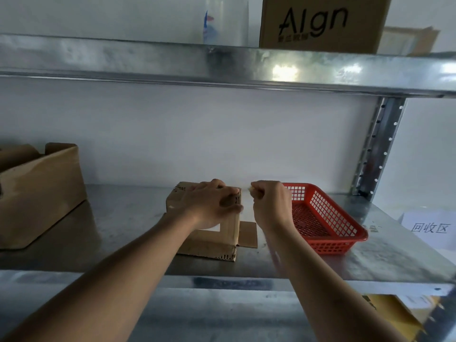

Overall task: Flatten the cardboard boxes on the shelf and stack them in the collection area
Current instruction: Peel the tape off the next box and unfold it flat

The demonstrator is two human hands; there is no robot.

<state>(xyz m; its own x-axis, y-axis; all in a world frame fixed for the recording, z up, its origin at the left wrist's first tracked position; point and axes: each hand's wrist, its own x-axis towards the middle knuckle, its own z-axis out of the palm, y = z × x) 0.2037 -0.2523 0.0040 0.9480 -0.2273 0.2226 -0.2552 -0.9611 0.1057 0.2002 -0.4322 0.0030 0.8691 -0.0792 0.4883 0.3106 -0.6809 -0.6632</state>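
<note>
A small brown cardboard box (212, 240) stands on the metal shelf (123, 230) at the middle, one flap lying open at its right. My left hand (214, 203) presses down on the box's top, fingers curled over its right edge. Just right of the box, my right hand (271, 203) is raised in a pinch, holding a thin pale strip that looks like tape; the strip is blurred. A larger open cardboard box (42, 193) stands at the left end of the shelf.
A red plastic mesh basket (328, 218) sits right of the box. A white paper sign with printed characters (429, 228) lies at the far right. On the upper shelf stand a printed cardboard box (320, 23) and a clear film roll (222, 21). A shelf upright (377, 144) rises at the right rear.
</note>
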